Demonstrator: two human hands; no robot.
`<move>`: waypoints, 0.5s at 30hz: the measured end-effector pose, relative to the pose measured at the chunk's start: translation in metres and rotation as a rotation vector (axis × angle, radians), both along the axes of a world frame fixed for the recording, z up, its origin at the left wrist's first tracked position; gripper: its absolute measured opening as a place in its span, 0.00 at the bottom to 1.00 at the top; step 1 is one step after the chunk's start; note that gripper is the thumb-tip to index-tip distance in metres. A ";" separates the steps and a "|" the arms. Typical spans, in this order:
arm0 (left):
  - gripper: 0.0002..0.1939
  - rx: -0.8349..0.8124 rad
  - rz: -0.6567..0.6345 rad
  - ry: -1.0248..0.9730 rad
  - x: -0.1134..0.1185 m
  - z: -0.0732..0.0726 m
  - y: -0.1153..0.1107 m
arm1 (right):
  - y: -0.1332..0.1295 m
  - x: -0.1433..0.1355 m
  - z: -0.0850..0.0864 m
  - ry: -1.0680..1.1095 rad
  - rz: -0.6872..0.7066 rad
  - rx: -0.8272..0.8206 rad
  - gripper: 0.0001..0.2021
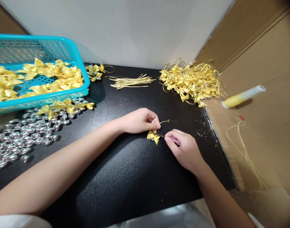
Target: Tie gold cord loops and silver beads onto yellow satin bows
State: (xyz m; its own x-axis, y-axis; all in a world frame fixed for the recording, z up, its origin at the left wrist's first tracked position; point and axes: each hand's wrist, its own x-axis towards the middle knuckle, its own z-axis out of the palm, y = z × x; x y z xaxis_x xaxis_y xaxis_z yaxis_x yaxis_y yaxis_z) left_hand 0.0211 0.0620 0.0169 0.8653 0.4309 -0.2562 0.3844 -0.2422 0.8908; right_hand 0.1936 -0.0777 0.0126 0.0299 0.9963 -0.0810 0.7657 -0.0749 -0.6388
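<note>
A yellow ribbon bow (154, 136) is low over the black table at the middle, its underside partly hidden. Just above it, my left hand (145, 122) is closed in a pinch on a thin gold cord (164, 121). The cord curves off to the right and thins to a fine strand at its end. From the right, my right hand (184, 147) grips a small purple-handled tool (174, 140), its fingers wrapped round the handle. The tool's narrow dark tip reaches the bow's right side beneath my left fingertips. Whether it is scissors or tweezers I cannot make out.
A turquoise basket (86, 84) of yellow bows stands left, with silver beads (28, 136) before it. Cut gold cords (133, 81) lie at the back, beside a few beaded bows (95, 71). A heap of looped bows (190, 82) sits back right, near a tube (243, 96) on cardboard.
</note>
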 end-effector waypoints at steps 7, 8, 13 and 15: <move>0.16 0.011 -0.008 -0.008 0.000 -0.003 0.001 | 0.000 -0.002 0.001 0.014 -0.013 -0.006 0.09; 0.16 0.012 -0.003 -0.014 0.000 -0.003 0.001 | 0.000 -0.001 0.001 0.034 -0.015 -0.004 0.09; 0.14 0.021 0.087 -0.049 0.001 -0.002 0.000 | -0.006 0.021 0.002 0.135 -0.150 0.110 0.09; 0.14 0.028 0.129 -0.057 0.003 -0.001 -0.003 | -0.009 0.035 0.001 0.182 -0.258 0.182 0.08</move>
State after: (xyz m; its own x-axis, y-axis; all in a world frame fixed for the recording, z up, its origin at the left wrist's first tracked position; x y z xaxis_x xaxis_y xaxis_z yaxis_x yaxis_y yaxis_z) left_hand 0.0241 0.0594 0.0161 0.8150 0.5459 -0.1942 0.3626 -0.2191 0.9058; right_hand 0.2282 -0.0866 0.0132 0.2839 0.9563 0.0697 0.6089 -0.1236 -0.7836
